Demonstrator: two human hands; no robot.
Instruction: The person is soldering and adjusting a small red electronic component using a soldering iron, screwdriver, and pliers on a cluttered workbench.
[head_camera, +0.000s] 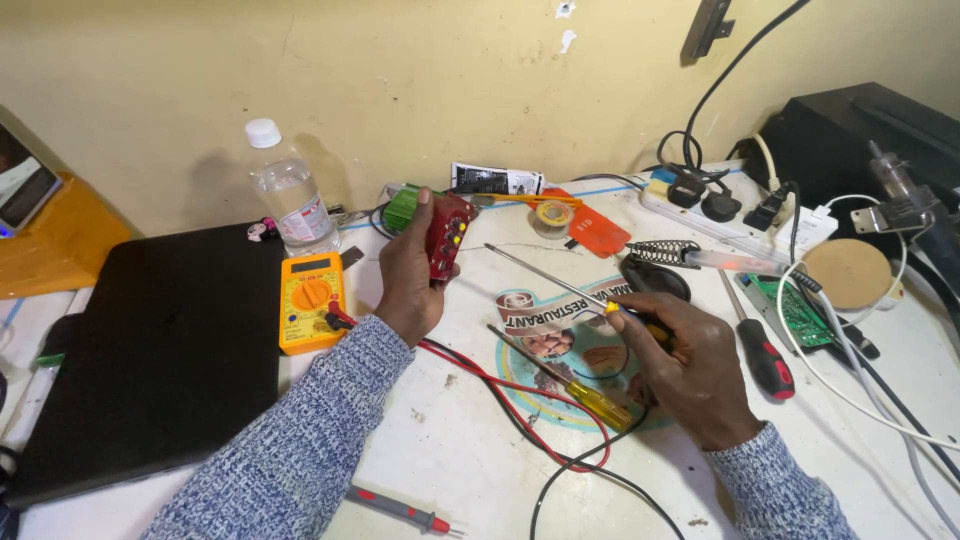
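Note:
My left hand (408, 272) holds a small red electronic device (447, 236) with yellow buttons, lifted upright above the white table (450, 450). My right hand (685, 368) grips a long-shafted screwdriver (545, 274) by its handle, the metal tip pointing up-left toward the red device but apart from it. A second screwdriver with a yellow handle (575, 385) lies on the table just left of my right hand. Red and black wires (520, 400) run across the table between my arms.
A yellow multimeter (311, 300), plastic water bottle (290, 200) and closed black laptop (150, 350) sit at left. A red-and-black screwdriver (762, 355), green circuit board (795, 312), soldering stand (665, 252), power strip (730, 212) and a red probe (400, 510) lie around.

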